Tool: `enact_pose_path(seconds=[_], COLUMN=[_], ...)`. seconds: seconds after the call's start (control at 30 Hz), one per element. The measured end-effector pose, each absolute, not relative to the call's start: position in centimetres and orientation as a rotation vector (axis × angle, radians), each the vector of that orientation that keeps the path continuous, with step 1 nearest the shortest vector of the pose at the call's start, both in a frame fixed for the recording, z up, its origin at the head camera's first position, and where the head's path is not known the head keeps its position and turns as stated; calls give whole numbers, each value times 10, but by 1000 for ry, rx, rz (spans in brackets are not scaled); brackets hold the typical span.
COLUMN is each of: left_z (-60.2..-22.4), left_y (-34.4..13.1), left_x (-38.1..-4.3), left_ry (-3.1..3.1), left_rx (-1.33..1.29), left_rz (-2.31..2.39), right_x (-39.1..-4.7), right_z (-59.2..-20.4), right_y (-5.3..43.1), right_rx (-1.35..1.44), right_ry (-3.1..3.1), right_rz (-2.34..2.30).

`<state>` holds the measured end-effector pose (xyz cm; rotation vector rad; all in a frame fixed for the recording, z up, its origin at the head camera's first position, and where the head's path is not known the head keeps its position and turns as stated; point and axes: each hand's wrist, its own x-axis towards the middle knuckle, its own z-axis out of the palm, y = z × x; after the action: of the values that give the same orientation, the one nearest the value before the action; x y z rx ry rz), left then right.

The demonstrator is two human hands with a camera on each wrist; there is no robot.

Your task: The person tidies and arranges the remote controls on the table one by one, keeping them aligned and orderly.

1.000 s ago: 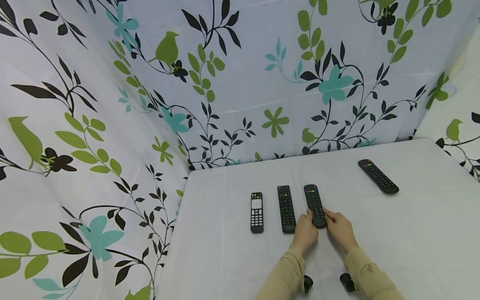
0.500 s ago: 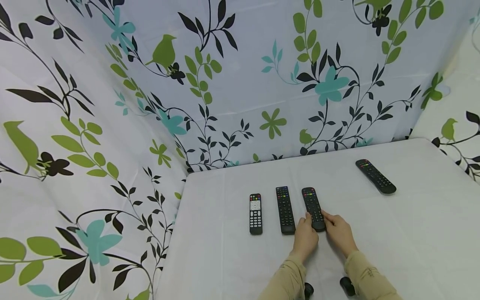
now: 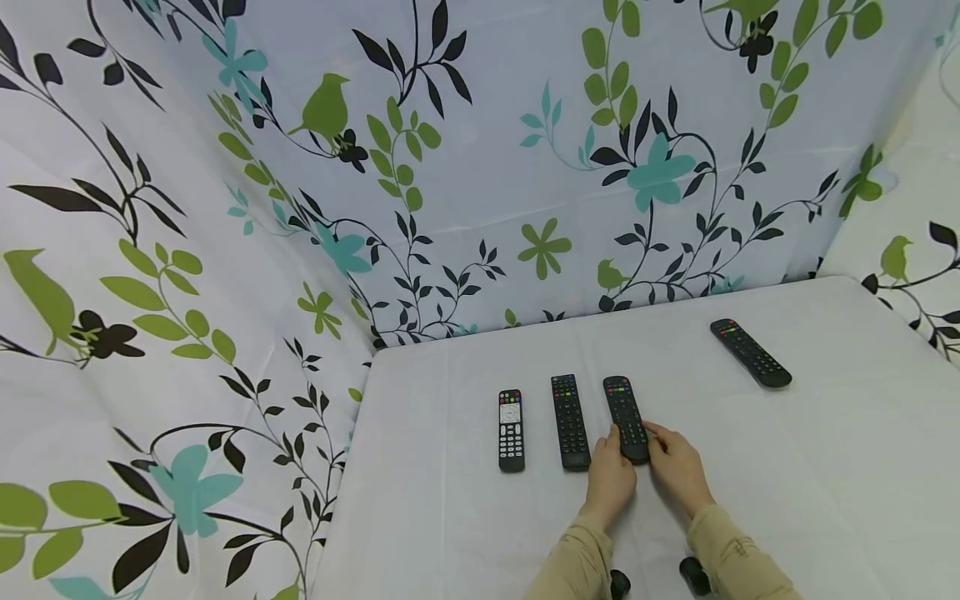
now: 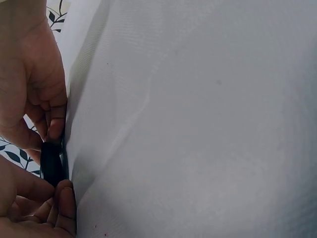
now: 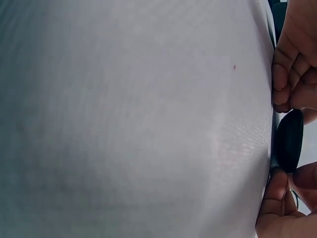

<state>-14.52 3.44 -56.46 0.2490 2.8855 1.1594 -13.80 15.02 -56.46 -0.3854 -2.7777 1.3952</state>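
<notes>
Head view: left hand and right hand pinch one remote by opposite edges, apparently for steadiness; contact partly hidden.

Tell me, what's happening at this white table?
A person's left hand and right hand hold a black remote by the sides of its near end. To its left on the white table lie a remote with white buttons and a long dark remote. A fourth remote lies slanted, farther right.

head view | sleeves: cut off at bottom | held remote: key legends too small
</notes>
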Motion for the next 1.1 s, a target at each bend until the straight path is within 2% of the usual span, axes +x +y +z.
enact_pose_path(seconds=[0.67,0.97,1.1], left_z=[-557,-537,-528], left_y=[48,80,102], left_x=[-127,-135,-143], left_ry=[2887,2891,2761], left_rx=[164,188,191], left_rz=[1307,1674,1885], right_x=[-130,-149,-161], right_z=[-548,-532,-526], right_y=[182,235,272], right_rx=[-333,-241,-306], right_ry=[-2852,-2833,-2820], right_rz=[1355,1254,1165])
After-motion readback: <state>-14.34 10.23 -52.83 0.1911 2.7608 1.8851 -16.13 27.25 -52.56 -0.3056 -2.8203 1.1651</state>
